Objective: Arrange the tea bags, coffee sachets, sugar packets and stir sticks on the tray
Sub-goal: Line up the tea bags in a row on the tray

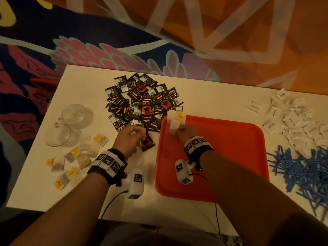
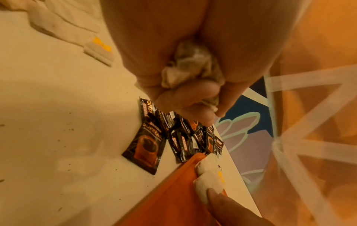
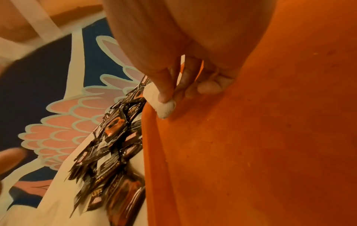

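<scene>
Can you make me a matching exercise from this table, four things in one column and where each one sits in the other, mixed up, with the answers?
Things
1. coffee sachets
2. stir sticks
3. sugar packets
4. glass cups

Places
A. left end of the table, beside loose tea bags
B. near right corner of the table, in a blue heap
C. far right of the table, beyond the blue heap
D. middle of the table, just past the red tray's far left corner

Pairs: 1-D, 2-B, 3-C, 4-A
</scene>
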{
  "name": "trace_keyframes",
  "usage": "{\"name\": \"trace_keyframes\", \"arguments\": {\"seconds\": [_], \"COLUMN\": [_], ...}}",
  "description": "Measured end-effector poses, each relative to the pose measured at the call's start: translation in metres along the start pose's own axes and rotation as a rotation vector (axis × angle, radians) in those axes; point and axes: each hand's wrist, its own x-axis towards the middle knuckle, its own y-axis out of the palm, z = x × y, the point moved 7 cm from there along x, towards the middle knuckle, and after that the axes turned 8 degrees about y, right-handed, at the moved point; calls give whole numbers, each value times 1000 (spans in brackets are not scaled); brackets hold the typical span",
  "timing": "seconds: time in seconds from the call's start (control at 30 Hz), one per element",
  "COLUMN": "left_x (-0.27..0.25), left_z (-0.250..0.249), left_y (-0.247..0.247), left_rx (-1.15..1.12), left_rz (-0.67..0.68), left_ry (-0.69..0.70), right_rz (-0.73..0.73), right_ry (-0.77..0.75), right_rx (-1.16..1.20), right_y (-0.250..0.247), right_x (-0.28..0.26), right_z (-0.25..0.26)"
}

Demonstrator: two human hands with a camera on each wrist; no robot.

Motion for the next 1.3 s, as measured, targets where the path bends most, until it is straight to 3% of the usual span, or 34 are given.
{"name": "trace_keyframes", "arguments": {"seconds": [0.17,0.53,0.9,1.0,1.13,1.3], "left_x": [2,2,-4,-6,-11,-19], "left_z": [15,21,21,14,-2,-25], "left_y": [-10,-16,0,10,28,48], "left_rx": [-119,-171,-382,-486,-706,-841], "left_rz": [-17,-19,4,10,39,133], "left_ry": [-65,-99,-245,-292,-371,-396], "right_rz": [12,-16,-22,-5,42,98], "right_ry": [45,-10,17,-125,-490,-721], "right_rx": [47,-133,4,38,84,-34], "right_y": [1,10,-6,-12,-12,-12], "right_x": [11,16,1,-23,-76,-114], "right_z": [9,18,10,24,56,75]}}
